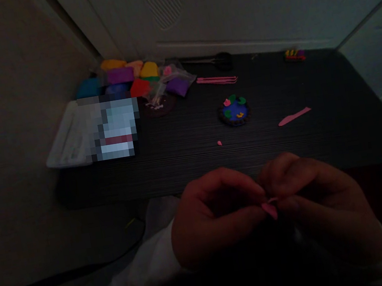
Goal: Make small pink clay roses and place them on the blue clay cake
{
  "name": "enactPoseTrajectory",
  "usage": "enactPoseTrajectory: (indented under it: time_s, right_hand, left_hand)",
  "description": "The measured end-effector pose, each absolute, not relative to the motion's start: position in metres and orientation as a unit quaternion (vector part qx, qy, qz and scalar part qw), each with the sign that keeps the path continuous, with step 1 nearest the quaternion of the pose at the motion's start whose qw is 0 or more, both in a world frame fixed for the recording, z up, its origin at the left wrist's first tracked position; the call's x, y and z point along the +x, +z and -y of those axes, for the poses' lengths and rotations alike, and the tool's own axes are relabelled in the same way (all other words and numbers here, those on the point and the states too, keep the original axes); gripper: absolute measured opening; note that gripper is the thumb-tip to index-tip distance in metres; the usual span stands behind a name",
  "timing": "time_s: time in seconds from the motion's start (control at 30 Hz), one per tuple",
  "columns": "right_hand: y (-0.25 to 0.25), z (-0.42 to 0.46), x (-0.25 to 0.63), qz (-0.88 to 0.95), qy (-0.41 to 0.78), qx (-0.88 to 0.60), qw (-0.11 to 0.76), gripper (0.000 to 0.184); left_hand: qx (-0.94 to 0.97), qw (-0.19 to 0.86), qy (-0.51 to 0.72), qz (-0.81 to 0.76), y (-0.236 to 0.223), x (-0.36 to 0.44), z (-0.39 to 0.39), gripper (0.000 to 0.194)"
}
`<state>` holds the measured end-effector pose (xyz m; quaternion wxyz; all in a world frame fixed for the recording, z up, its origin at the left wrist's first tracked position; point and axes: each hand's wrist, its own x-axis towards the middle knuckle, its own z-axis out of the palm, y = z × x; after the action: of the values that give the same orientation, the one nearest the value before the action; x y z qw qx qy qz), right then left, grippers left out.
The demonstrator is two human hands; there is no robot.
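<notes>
My left hand and my right hand meet just in front of the table's near edge. Between their fingertips is a small piece of pink modelling clay, thin and petal-like. Both hands pinch it with thumb and forefinger; part of it is hidden by the fingers. Beyond them on the dark table lies a tiny pink clay drop. Farther back sits a round clay pond with a blue middle, dark brown rim, green leaves and a pink flower.
A pink plastic knife lies at the right, with pink modelling tools and scissors at the back. Coloured clay packs and a white plastic box fill the left. A small colourful clay piece stands at the far right.
</notes>
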<state>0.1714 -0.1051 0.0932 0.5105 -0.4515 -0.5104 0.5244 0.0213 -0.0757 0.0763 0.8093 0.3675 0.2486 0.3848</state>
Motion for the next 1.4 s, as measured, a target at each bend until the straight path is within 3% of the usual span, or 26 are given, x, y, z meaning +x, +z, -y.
enactPoseTrajectory:
  time_s: [0.37, 1.4]
  right_hand:
    - [0.0967, 0.1048, 0.1805, 0.555, 0.543, -0.45, 0.442, 0.013]
    - [0.101, 0.1025, 0.18, 0.559, 0.534, -0.468, 0.428, 0.011]
  left_hand:
    - [0.414, 0.794, 0.371, -0.246, 0.0761, 0.0168, 0.0736, 0.023]
    - [0.412, 0.8, 0.368, -0.233, 0.07, 0.0197, 0.0723, 0.021]
